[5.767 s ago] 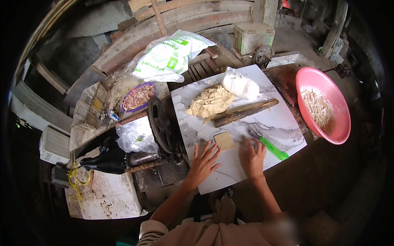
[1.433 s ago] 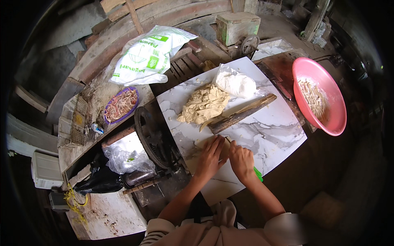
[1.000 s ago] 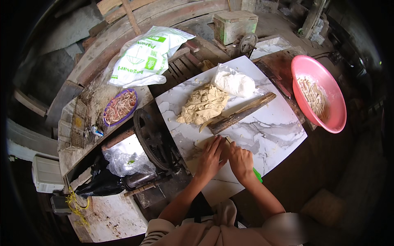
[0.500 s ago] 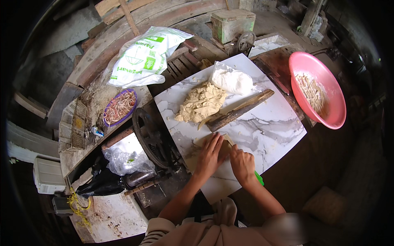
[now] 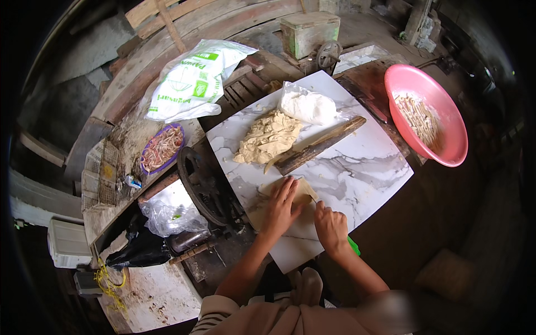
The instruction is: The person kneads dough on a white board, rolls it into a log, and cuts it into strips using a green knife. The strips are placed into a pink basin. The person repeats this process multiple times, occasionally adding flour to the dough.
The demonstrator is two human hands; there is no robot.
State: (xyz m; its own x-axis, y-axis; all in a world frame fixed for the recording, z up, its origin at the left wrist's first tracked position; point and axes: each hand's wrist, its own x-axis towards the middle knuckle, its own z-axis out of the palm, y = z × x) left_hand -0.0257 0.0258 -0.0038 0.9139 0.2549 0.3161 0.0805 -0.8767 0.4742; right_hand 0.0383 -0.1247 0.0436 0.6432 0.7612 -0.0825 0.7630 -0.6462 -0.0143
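Note:
On a white marbled board (image 5: 368, 190), my left hand (image 5: 281, 209) lies flat with fingers stretched over a thin, pale dough sheet (image 5: 302, 191). Just to its right, my right hand (image 5: 331, 226) is closed round a knife (image 5: 314, 197), whose narrow blade meets the sheet's right side; the fist hides its grip. A bright green piece (image 5: 354, 245) shows beside my right wrist, and I cannot tell whether it belongs to the knife. Beyond the hands lie a rough wooden slat (image 5: 321, 146), a lump of yellowish dough (image 5: 268, 138) and a clear bag of white powder (image 5: 308, 105).
A pink basin (image 5: 455, 125) holding floured dough strips stands at the right. Left of the board are a dark handwheel (image 5: 192, 173), a purple-rimmed basket (image 5: 182, 139) of strips and a crumpled plastic bag (image 5: 167, 218). A white-and-green sack (image 5: 187, 84) sits behind them.
The right hand with the knife has shifted slightly right and down relative to the left hand, and the gap between them is wider. The whole view has moved slightly.

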